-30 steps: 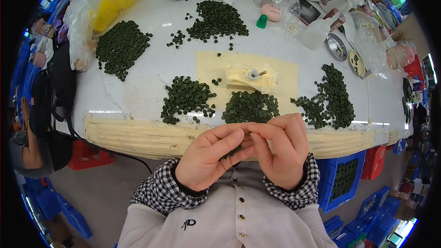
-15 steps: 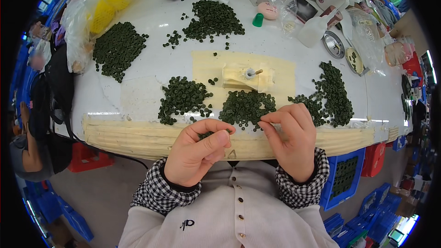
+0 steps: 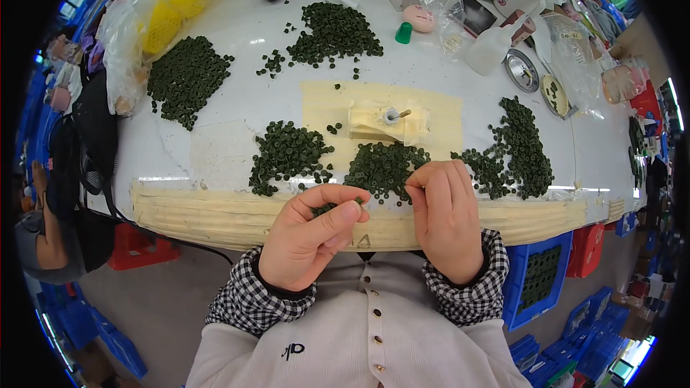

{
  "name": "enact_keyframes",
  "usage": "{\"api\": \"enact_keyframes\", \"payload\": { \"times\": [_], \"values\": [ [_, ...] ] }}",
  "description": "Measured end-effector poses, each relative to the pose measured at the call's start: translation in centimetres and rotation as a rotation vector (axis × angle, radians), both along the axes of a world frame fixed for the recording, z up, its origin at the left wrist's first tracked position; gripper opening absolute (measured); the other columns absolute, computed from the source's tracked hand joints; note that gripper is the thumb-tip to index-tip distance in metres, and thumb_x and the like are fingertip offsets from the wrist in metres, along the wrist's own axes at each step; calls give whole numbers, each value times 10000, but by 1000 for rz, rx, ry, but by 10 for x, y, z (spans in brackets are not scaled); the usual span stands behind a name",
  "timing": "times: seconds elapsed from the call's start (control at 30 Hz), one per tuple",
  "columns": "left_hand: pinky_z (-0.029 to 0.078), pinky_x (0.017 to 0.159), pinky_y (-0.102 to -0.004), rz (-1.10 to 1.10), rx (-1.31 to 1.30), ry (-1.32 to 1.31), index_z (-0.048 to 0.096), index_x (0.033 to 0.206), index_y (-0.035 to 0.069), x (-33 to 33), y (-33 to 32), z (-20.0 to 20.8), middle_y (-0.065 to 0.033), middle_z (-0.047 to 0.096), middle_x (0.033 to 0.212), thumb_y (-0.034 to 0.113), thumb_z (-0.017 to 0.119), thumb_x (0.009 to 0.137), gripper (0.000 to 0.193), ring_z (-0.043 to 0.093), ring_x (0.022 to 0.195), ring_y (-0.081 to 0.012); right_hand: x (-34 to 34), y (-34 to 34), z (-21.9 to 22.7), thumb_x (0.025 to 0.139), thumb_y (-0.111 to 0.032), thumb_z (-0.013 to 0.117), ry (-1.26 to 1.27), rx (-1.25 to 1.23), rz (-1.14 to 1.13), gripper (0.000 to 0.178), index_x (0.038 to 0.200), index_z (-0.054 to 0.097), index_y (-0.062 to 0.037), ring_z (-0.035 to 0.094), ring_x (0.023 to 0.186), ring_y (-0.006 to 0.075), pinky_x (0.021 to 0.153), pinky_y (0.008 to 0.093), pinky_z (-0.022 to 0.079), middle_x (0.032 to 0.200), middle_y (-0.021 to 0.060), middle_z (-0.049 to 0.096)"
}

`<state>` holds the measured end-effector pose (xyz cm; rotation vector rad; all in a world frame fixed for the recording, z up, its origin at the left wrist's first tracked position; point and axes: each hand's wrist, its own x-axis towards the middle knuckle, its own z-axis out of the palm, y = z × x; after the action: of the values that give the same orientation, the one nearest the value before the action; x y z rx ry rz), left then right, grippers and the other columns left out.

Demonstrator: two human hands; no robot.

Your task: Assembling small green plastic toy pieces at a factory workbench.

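Note:
My left hand (image 3: 310, 236) is curled closed over the front edge of the table, with small dark green round parts (image 3: 323, 209) in its palm. One of them shows at the tips of its thumb and forefinger. Just to the right, my right hand (image 3: 449, 221) has its thumb and fingers pinched together; whatever they may hold is hidden. Its fingertips are at the right edge of a pile of dark green ring-shaped parts (image 3: 379, 171). Behind this pile stands a tape-wrapped block (image 3: 368, 123) with a metal socket and a thin brown peg (image 3: 405, 113).
More heaps of green parts lie left (image 3: 287, 152), right (image 3: 523, 145), far left (image 3: 185, 75) and at the back (image 3: 334, 32). A green cap (image 3: 404, 32), a white bottle (image 3: 489, 52) and round metal tins (image 3: 521, 70) stand behind. A blue crate (image 3: 539, 280) sits below the table's right edge.
My right hand has shifted slightly left, and its fingers have drawn closer together. My left hand stays almost where it was, with the green parts in it.

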<state>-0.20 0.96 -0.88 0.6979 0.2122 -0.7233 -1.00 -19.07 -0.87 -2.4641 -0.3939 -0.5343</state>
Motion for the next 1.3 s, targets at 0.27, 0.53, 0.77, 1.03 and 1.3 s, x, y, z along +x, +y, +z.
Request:
{"api": "enact_keyframes", "payload": {
  "times": [0.27, 0.53, 0.77, 1.03, 1.3],
  "values": [
    [306, 487, -165, 5, 16, -4, 613, 1099, 13, 0, -1, 0, -81, 652, 910, 52, 618, 882, 221, 363, 556, -16, -6, 0, 3, 709, 62, 677, -1, 147, 0, 208, 898, 624, -5, 591, 711, 262, 613, 327, 483, 790, 106, 619],
    [318, 493, -164, 8, -6, -26, 615, 1092, 12, -1, 0, -1, -71, 640, 923, 35, 613, 881, 213, 487, 657, -18, -8, 0, 4, 706, 34, 703, 94, 242, -53, 149, 836, 643, -8, 601, 683, 246, 593, 316, 480, 751, 95, 623],
    [342, 507, -167, 16, 65, -34, 599, 1094, 0, -2, -3, 3, -74, 635, 899, 15, 593, 882, 213, 514, 740, -56, -6, -2, 0, 698, 29, 710, 12, 182, -43, 163, 845, 656, -18, 601, 683, 239, 584, 307, 479, 766, 91, 623],
    [344, 521, -170, 12, -6, -33, 604, 1100, -2, -2, -2, 0, -118, 652, 965, 33, 590, 893, 210, 528, 733, -33, -12, -4, 5, 699, 60, 699, 79, 326, -8, 179, 861, 683, -14, 619, 672, 221, 592, 289, 489, 773, 100, 649],
    [338, 530, -171, -15, 62, -88, 606, 1080, 14, -2, -4, 3, -125, 660, 984, 28, 582, 897, 186, 448, 643, -23, -14, -4, 8, 751, 61, 681, 318, 707, 148, 163, 902, 697, 1, 652, 754, 168, 678, 258, 505, 827, 112, 685]
  ]
}}
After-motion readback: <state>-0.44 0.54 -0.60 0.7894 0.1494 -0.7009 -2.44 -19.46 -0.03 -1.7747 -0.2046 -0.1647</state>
